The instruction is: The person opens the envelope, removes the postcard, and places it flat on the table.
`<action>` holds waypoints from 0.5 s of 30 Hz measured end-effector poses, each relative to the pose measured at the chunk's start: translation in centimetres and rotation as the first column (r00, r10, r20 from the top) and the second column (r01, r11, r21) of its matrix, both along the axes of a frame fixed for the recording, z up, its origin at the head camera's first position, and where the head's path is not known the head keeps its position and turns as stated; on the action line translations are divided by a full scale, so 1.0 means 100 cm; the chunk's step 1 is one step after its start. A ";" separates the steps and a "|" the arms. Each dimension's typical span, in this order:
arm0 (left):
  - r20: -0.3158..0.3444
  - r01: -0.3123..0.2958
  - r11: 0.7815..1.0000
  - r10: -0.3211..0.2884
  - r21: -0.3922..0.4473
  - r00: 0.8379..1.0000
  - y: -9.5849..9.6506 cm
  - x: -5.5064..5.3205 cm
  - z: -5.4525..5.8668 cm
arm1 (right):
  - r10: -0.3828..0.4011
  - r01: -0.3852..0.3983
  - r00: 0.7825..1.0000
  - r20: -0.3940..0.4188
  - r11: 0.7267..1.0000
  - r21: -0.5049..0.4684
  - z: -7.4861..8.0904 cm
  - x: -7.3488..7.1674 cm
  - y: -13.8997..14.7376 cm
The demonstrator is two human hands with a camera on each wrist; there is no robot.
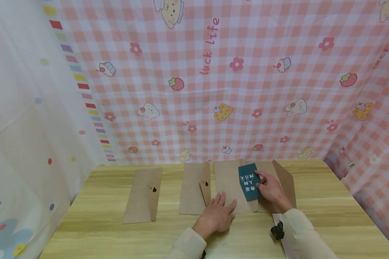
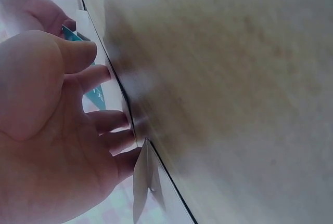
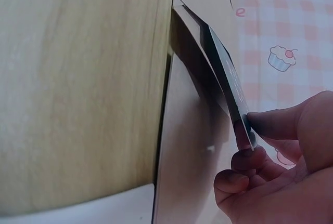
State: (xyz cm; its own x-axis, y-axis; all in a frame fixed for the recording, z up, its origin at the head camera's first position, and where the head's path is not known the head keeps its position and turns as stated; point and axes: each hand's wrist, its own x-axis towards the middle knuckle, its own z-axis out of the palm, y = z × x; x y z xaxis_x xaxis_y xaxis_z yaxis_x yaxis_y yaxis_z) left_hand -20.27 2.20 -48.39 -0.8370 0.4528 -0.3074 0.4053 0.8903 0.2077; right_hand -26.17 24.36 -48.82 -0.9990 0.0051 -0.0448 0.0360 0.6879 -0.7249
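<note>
My right hand (image 1: 272,189) pinches the right edge of a dark green card (image 1: 249,181) with white characters, thumb on one face and fingers on the other, as the right wrist view shows. The card stands slightly tilted above the right side of a brown paper envelope (image 1: 227,176), over its flap; whether its far edge is inside the envelope I cannot tell. With fingers spread, my left hand (image 1: 218,216) rests on that envelope's lower part. Close to its fingertips is the half-raised flap of another brown envelope (image 1: 192,190).
At the left lies a brown envelope (image 1: 139,198) with a small dark mark on its flap. Another envelope (image 1: 286,180), flap opened, is partly under my right hand. A white sheet (image 1: 281,235) shows beside the right sleeve. A pink checked cloth (image 1: 194,90) hangs behind the wooden table (image 1: 94,216).
</note>
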 end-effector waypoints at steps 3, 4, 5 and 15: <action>-0.008 0.001 1.000 -0.001 0.005 1.000 0.000 0.000 -0.001 | 0.000 0.000 1.000 -0.003 1.000 -0.003 0.000 0.000 0.001; -0.010 0.001 1.000 -0.001 0.006 1.000 0.000 0.000 -0.001 | 0.002 -0.002 1.000 -0.003 1.000 -0.005 0.000 0.000 0.001; -0.014 0.002 1.000 -0.002 0.005 1.000 -0.001 0.000 -0.001 | 0.002 -0.002 1.000 -0.002 1.000 -0.009 0.001 0.001 0.001; -0.023 0.010 1.000 -0.010 -0.005 1.000 -0.001 0.000 -0.001 | 0.006 -0.006 1.000 0.011 1.000 -0.019 0.004 0.002 0.002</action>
